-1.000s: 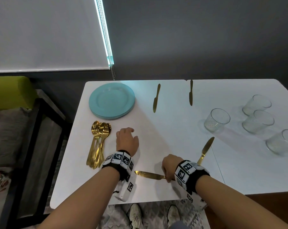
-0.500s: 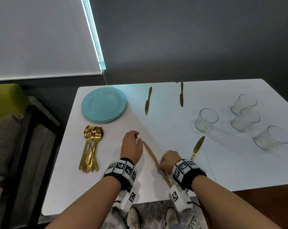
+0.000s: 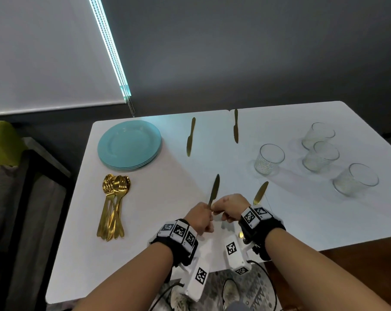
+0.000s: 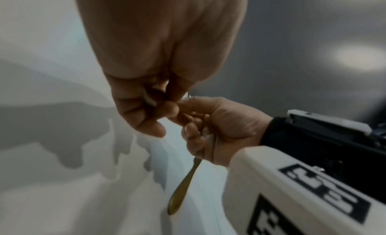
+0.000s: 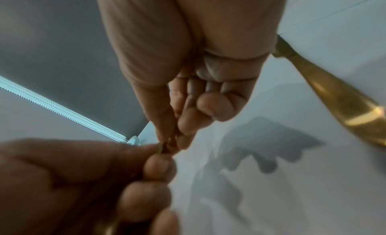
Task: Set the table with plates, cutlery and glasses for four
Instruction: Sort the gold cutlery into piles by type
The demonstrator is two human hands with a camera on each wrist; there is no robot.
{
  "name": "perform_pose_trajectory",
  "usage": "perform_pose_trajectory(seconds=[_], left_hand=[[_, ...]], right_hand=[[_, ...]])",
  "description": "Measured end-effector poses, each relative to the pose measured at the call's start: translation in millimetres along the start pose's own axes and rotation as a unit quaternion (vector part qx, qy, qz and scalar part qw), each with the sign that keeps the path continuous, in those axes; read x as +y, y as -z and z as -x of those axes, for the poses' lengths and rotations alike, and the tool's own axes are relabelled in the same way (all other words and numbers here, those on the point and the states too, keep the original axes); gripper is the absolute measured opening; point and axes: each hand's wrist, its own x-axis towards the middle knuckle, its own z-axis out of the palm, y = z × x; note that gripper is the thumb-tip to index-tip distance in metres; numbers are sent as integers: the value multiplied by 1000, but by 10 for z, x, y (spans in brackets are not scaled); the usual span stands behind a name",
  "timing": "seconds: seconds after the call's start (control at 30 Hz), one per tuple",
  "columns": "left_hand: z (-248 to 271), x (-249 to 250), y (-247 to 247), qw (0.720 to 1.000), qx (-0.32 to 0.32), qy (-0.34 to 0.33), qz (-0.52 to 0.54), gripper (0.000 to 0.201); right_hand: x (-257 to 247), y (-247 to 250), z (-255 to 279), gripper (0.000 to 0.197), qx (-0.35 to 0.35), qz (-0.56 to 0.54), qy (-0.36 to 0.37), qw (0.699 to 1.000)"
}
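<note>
Both hands meet near the table's front edge on one gold knife [image 3: 214, 189] whose blade points away from me. My left hand [image 3: 201, 217] pinches it from the left, and my right hand [image 3: 229, 208] grips it from the right. In the left wrist view the knife's handle [image 4: 183, 189] sticks out below the right hand's curled fingers. A second knife [image 3: 260, 193] lies just right of the right hand, partly hidden by it. Two more knives [image 3: 191, 136] [image 3: 235, 126] lie at the far edge. Stacked teal plates [image 3: 129, 145] sit at the far left.
A bundle of gold spoons and forks [image 3: 113, 205] lies left of the hands. Several glasses [image 3: 269, 159] [image 3: 356, 179] stand on the right half of the white table [image 3: 156, 176]. A green chair and a dark frame stand left of the table.
The knife has swung from lying sideways to pointing away from me. My left hand has moved right from the bare tabletop and now pinches the knife beside the right hand.
</note>
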Motion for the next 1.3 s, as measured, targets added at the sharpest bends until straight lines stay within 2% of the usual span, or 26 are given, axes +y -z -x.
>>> perform_pose_trajectory(seconds=[0.07,0.17,0.23,0.27,0.3,0.4,0.53,0.67,0.87,0.93,1.0,1.07,1.17,1.3], left_hand=[[-62,-10,20,999,42,9,-27,13],[-128,-4,83,996,83,10,-44,31],[-117,16,117,995,94,-1,-38,29],[-113,25,127,994,99,-7,-35,24],[-115,31,138,994,103,-16,-33,20],[-126,50,132,994,103,-31,-25,14],[-155,41,111,994,98,-35,-37,17],[-163,35,122,994,98,-30,-26,26],[-137,67,176,995,88,-29,47,29],[-148,68,200,994,80,-25,62,29],[-144,91,224,994,75,-24,74,29],[-159,122,246,993,75,-30,81,27],[-179,151,246,993,77,-36,87,23],[-209,193,204,995,74,-36,62,22]], right_hand=[[34,78,-29,21,2,123,-39,992],[133,280,-54,23,58,265,-103,957],[280,395,-101,59,109,266,-141,947],[336,430,-102,70,124,253,-148,948],[376,451,-108,68,125,254,-146,948],[416,443,-107,37,129,265,-159,942],[422,425,-120,38,138,241,-161,947],[455,411,-140,21,124,236,-149,952],[434,312,-39,24,132,228,-152,953],[387,287,-15,16,142,239,-144,950],[310,248,-5,17,145,236,-139,951],[220,213,-30,22,104,196,-131,966],[68,143,-14,17,23,57,-85,994],[-117,126,-22,15,-3,-43,-12,999]])
